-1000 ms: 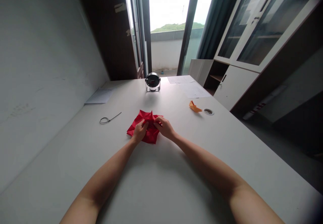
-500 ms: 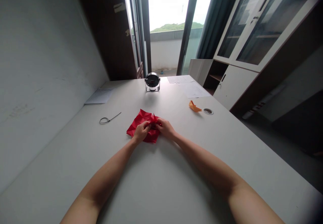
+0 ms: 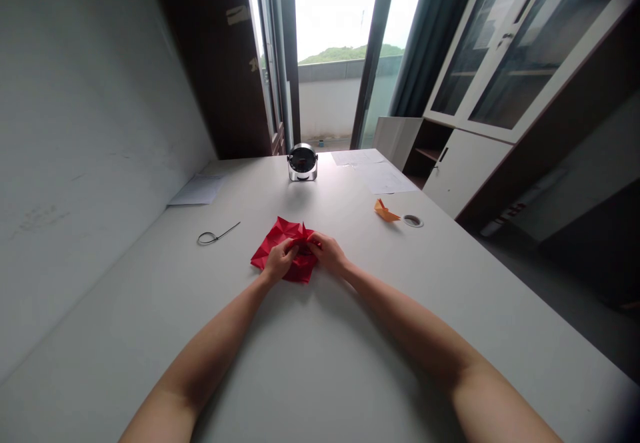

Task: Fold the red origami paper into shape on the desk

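A creased red sheet of paper point(image 3: 278, 237) lies on the white table point(image 3: 320, 336) in front of me. My left hand point(image 3: 278, 261) rests on its near left part with the fingers curled and pinching a fold near the middle. My right hand point(image 3: 327, 254) pinches the same raised fold from the right side. The fingertips of both hands meet over the centre of the paper and hide the fold between them.
A small round silver device point(image 3: 303, 162) stands at the far middle of the table. A black cable tie point(image 3: 216, 235) lies to the left, a folded orange paper point(image 3: 385, 212) and a round cable hole point(image 3: 413, 220) to the right. White sheets point(image 3: 197, 190) lie further back.
Both hands have drawn closer together over the red paper's centre, gathering its right edge inward into a raised fold. Over the last half second they hardly moved.
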### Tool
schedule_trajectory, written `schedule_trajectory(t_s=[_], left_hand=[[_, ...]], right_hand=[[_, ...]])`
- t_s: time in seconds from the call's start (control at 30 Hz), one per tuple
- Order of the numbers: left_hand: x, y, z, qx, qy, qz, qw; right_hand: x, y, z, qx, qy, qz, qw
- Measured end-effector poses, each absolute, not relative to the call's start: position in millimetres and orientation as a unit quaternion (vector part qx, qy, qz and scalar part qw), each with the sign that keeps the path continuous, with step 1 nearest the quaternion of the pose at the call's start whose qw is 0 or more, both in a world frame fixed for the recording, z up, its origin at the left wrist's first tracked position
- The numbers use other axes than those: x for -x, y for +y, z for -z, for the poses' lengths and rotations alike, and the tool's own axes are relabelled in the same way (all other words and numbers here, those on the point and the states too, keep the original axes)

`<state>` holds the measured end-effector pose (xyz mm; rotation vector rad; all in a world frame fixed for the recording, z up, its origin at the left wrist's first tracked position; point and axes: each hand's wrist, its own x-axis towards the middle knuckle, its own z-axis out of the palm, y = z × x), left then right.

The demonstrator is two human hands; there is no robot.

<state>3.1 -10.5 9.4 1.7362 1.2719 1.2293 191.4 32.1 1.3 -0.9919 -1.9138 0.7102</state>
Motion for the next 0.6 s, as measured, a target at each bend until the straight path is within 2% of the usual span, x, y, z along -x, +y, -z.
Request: schedule_trajectory(t_s=[0.6], left_hand=[[-4.4,-12.5,-16.3,-0.641,0.493,-0.484,0.335]], right_hand=[[-193.6,34.3,-3.6,0.430,-0.713,-0.272,0.481]])
